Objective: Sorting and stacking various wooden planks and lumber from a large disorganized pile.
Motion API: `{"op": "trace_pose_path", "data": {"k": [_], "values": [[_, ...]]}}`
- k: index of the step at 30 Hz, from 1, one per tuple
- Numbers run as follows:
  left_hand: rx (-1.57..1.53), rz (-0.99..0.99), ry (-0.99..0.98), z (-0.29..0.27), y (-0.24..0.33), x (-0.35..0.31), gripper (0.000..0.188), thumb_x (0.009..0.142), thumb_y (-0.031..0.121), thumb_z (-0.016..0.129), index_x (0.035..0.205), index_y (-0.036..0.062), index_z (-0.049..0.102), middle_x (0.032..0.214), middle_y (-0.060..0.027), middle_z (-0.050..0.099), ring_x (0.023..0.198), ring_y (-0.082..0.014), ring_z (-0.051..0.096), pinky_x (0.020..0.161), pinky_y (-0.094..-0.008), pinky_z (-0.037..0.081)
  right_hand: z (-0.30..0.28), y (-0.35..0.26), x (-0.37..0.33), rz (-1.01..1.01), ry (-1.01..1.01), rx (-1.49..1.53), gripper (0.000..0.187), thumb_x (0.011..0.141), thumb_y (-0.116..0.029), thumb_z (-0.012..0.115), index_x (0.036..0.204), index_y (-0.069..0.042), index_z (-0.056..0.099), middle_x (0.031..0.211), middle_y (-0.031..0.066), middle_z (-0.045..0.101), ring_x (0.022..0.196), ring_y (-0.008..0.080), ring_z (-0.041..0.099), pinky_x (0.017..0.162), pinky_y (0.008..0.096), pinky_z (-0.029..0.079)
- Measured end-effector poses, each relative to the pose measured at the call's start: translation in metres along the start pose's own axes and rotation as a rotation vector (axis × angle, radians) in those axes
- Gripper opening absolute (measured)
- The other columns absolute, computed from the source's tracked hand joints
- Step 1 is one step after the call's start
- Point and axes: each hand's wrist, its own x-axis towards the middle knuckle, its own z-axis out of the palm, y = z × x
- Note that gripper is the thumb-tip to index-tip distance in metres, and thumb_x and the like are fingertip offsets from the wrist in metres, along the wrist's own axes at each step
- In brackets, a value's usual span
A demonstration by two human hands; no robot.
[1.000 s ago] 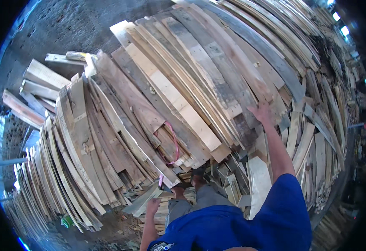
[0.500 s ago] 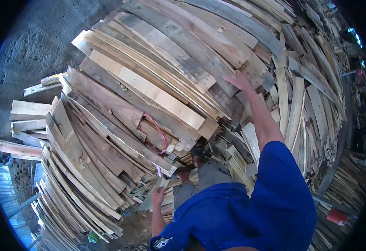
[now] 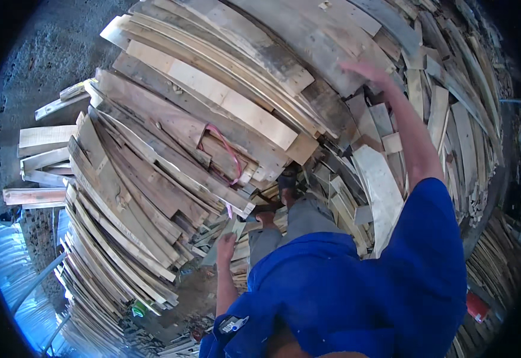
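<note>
Wide board (image 3: 314, 45): lies on top of the board pile (image 3: 230, 101), ahead and to the right of the person, among other boards.
Board's long axis: slants from upper left to lower right, roughly along its neighbours; the near end points toward the right hand (image 3: 366, 73).
Right hand: over the board's near end, fingers spread and reaching left, with no hold visible; blur hides whether they touch.
Left hand (image 3: 226, 247): low, near the pile's front edge, fingers curled; I cannot tell whether they hold anything.
Reach over the board: seems the step in hand.
Grip on the board: probably calls for fingers hooked under the near edge.
Pink strap (image 3: 235, 158): loops over boards left of the feet.
</note>
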Motion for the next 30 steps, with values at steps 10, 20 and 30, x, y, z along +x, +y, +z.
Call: {"op": "trace_pose_path", "data": {"k": [10, 20, 30], "values": [[-0.11, 0.012, 0.026, 0.028, 0.041, -0.013, 0.043, 0.094, 0.036, 0.067, 0.12, 0.0023, 0.066, 0.1, -0.0081, 0.07, 0.079, -0.0168, 0.07, 0.064, -0.0297, 0.053, 0.067, 0.005, -0.066, 0.223, -0.004, -0.17, 0.064, 0.086, -0.055, 0.069, 0.117, 0.001, 0.069, 0.107, 0.0064, 0.069, 0.093, 0.0165, 0.064, 0.082, 0.0312, 0.051], [-0.337, 0.144, -0.08, 0.062, 0.182, 0.028, 0.047, 0.097, 0.034, 0.065, 0.124, -0.0038, 0.062, 0.107, -0.013, 0.07, 0.092, -0.0172, 0.068, 0.078, -0.0304, 0.054, 0.088, 0.084, -0.024, 0.17, 0.041, -0.104, 0.072, 0.095, -0.046, 0.062, 0.142, 0.006, 0.047, 0.137, 0.0127, 0.057, 0.125, 0.0226, 0.054, 0.107, 0.0336, 0.04], [-0.483, 0.474, -0.172, 0.221, 0.387, 0.074, 0.078, 0.094, 0.046, 0.067, 0.148, -0.0029, 0.038, 0.138, -0.0238, 0.054, 0.121, -0.0289, 0.059, 0.099, -0.039, 0.05, 0.121, 0.041, -0.045, 0.091, 0.029, 0.489, 0.075, 0.091, -0.052, 0.065, 0.143, 0.001, 0.05, 0.137, 0.0088, 0.056, 0.124, 0.0187, 0.052, 0.106, 0.033, 0.039]]}}
